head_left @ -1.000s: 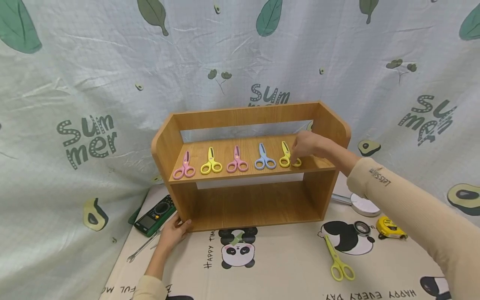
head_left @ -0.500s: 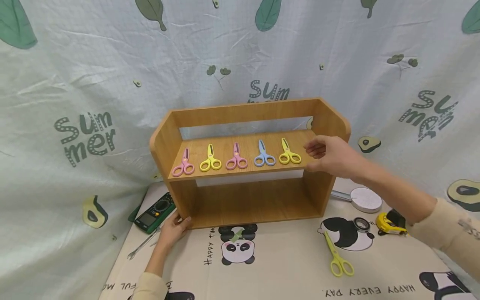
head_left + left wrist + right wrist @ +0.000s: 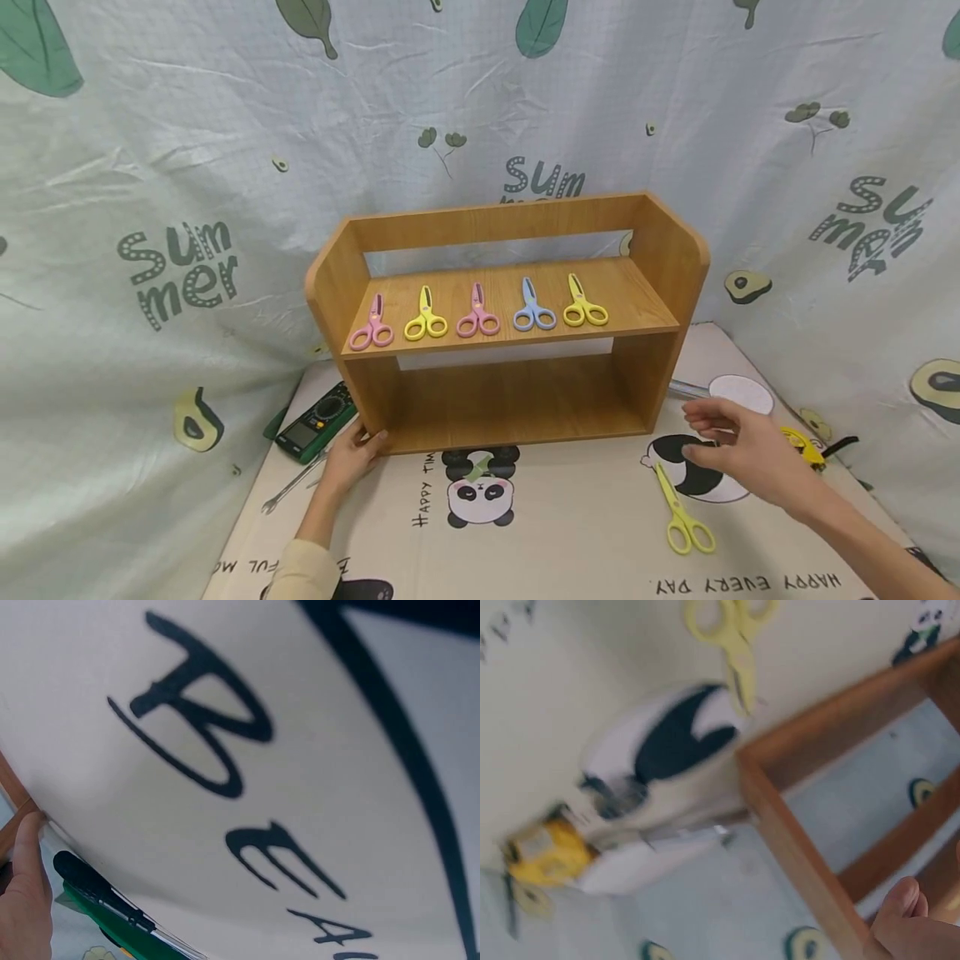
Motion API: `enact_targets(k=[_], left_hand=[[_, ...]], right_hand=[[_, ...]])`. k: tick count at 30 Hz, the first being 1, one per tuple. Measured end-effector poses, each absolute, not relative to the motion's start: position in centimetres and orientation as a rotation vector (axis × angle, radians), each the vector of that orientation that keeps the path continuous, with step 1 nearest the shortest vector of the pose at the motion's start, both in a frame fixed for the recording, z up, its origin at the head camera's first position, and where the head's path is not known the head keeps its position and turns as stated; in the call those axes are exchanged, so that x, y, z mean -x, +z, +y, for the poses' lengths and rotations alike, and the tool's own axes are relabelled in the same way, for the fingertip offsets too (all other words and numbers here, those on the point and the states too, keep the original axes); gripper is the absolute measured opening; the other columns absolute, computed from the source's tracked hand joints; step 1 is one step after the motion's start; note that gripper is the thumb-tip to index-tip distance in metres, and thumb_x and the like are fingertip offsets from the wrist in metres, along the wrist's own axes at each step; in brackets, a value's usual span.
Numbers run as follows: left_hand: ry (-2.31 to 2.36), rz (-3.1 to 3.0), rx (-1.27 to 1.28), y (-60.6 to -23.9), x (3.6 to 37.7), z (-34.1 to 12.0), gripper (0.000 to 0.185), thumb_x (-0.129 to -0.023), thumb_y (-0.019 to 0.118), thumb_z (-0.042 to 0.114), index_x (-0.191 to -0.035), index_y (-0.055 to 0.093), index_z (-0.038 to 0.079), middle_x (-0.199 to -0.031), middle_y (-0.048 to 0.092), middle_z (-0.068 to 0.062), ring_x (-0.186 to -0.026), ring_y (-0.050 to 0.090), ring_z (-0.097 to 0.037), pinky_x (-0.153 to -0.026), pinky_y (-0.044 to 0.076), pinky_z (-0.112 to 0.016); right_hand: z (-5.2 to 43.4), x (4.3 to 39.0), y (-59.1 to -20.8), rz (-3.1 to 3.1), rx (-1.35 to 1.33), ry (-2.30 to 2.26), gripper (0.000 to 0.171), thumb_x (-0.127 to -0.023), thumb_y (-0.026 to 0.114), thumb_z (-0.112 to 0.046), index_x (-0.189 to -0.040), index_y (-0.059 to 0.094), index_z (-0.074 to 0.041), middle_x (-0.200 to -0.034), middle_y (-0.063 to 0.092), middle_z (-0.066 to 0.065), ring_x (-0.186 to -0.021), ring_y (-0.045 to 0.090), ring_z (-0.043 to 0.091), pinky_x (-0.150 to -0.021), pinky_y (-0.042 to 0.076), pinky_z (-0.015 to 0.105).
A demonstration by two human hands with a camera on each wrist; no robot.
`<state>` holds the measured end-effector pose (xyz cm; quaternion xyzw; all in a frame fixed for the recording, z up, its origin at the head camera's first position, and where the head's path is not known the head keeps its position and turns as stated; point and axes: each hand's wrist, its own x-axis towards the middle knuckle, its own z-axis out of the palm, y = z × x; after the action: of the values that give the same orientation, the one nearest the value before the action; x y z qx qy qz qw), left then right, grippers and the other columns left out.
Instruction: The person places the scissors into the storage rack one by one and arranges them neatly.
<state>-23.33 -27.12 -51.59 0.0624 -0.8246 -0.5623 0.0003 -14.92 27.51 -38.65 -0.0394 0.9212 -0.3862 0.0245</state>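
A wooden two-tier shelf (image 3: 667, 250) stands on a panda-print mat (image 3: 570, 525). Several small scissors lie in a row on its upper board: pink (image 3: 372, 323), yellow (image 3: 425, 316), pink (image 3: 477, 312), blue (image 3: 532, 305) and yellow (image 3: 582, 302). My left hand (image 3: 351, 459) rests against the shelf's lower left corner. My right hand (image 3: 742, 454) hovers open and holds nothing, just above and right of a yellow-green pair of scissors (image 3: 681, 514) lying on the mat. The right wrist view shows those scissors (image 3: 731, 634) and the shelf's corner (image 3: 795, 847), blurred.
A green multimeter (image 3: 313, 422) and a wrench (image 3: 291, 487) lie left of the shelf. A white round disc (image 3: 738, 392), a small dark ring (image 3: 723, 448) and a yellow tape measure (image 3: 806, 442) lie at the right. A printed cloth backdrop (image 3: 187, 167) hangs close behind.
My right hand has let go of the yellow scissors on the shelf, drawn back and dropped down to the mat near the yellow-green scissors. The left hand has stayed at the shelf's corner.
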Motion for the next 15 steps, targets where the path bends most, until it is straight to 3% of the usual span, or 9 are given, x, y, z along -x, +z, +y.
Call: enact_targets(k=[5,15], left_hand=[[-1.801,-2.579,-0.193,-51.8,23.3,-27.1,0.068,-0.105,0.06,0.012,-0.164,0.027,0.003,-0.163,0.032,-0.034,-0.136,0.054,-0.051,-0.102,0.059,-0.048],[-1.792,-2.567,-0.199,-51.5,23.4,-27.0,0.067,-0.105,0.059,0.01,-0.164,0.027,0.004,-0.163,0.033,-0.033,-0.137,0.053,-0.051,-0.104,0.057,-0.05]], right_hand=[[29.4,14.0,-43.2,2.725,-0.01,-1.229,0.078,-0.087,0.085,-0.033,-0.146,0.05,0.003,-0.14,0.061,0.021,-0.124,0.064,0.034,-0.09,0.062,0.025],[30.6,13.8,-49.6,2.633,-0.12,-1.203,0.084,-0.082,0.09,-0.03,-0.145,0.048,0.007,-0.136,0.062,0.023,-0.12,0.064,0.033,-0.095,0.062,0.035]])
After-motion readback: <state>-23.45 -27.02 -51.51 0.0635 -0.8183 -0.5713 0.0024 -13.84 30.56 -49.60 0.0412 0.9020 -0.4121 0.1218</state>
